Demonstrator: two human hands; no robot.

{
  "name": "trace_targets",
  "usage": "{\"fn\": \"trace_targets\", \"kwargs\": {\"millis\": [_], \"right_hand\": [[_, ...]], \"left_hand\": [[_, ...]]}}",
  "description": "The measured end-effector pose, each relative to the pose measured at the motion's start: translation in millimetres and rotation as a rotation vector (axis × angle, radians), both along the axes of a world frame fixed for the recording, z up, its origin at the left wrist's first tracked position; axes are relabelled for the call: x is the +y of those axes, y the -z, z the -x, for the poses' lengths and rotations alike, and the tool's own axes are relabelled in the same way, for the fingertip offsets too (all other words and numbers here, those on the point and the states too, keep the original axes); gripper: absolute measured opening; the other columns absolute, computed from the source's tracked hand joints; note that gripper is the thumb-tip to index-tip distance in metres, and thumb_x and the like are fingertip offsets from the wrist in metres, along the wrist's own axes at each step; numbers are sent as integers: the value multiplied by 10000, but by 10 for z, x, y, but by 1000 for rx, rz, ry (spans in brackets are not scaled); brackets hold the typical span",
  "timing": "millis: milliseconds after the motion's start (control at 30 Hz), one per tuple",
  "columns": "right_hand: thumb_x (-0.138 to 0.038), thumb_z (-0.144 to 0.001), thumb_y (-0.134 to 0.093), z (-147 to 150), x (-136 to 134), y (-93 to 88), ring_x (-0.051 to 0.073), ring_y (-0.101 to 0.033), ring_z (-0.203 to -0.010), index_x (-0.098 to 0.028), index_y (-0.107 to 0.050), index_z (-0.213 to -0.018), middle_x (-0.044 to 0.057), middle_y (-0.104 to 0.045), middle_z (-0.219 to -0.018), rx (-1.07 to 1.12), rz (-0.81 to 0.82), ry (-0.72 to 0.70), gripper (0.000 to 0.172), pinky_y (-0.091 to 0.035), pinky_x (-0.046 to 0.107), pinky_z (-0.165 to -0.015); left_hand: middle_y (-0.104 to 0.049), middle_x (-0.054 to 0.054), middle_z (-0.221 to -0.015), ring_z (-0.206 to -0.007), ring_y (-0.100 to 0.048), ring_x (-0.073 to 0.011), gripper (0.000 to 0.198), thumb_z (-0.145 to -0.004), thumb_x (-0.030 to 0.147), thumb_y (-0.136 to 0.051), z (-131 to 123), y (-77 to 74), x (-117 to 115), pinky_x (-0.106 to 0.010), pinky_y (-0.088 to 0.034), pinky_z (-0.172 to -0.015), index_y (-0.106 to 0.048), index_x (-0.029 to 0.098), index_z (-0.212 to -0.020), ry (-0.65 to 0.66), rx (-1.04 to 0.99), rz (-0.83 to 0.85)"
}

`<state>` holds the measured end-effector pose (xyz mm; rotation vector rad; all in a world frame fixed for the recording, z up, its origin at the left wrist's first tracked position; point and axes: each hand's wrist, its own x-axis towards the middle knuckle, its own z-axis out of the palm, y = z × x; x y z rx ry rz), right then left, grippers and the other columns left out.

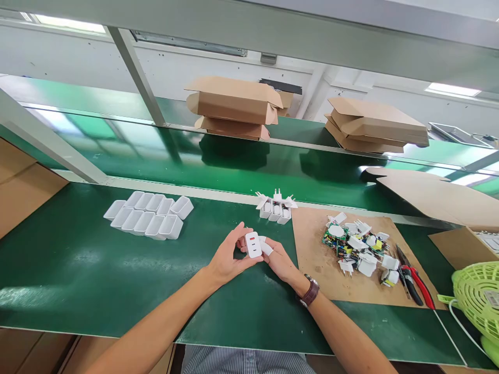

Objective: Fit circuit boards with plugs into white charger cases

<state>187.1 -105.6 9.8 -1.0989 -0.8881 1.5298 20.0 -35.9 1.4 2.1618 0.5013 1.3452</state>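
In the head view, a white charger (pixel 253 245) is held above the green workbench (pixel 78 259), its face with one red and two dark ports turned upward. It is gripped by the left hand (pixel 230 254) between thumb and fingers, and its right side is pinched by the fingers of the right hand (pixel 281 262), on which white finger covers (pixel 267 247) are worn. White housings (pixel 156 223) are grouped at the left, and three plug-topped units (pixel 275 212) are lined up just beyond the hands. At the right, a brown cardboard sheet (pixel 307 254) is covered in part by a heap of circuit boards and plugs (pixel 356 243), beside which red-handled pliers (pixel 423 288) are laid.
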Motion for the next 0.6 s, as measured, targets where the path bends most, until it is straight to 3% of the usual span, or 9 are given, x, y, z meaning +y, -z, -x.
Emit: {"fn": "trace_targets", "kwargs": {"millis": [400,500,600], "right_hand": [[-599,-916,-620,18,-6,-65,278,-686,-1103,-254,-731,-1161,56,-753,-1117,-81,-34,-12,437,-535,447,-1006],[-596,-926,-609,21,-40,-97,271,-683,-1104,-269,-696,-1242,59,-737,-1181,-219,-97,88,463,-550,450,-999],[-561,-961,-576,-30,-66,-176,254,-692,-1074,-295,-655,-1303,64,-723,-1221,-353,-253,209,440,-559,443,-994]], "left_hand": [[-708,-117,-1185,-873,-702,-184,875,-894,437,-738,17,27,-11,-325,-604,-741,-230,274,-1588,13,32,12],[-697,-118,-1187,-914,-697,-200,832,-905,396,-725,58,-21,14,-357,-601,-805,-252,250,-1573,-30,52,-5],[-690,-121,-1160,-1027,-664,-258,814,-864,356,-757,119,-60,85,-445,-571,-912,-321,226,-1539,-167,112,-33]]}}
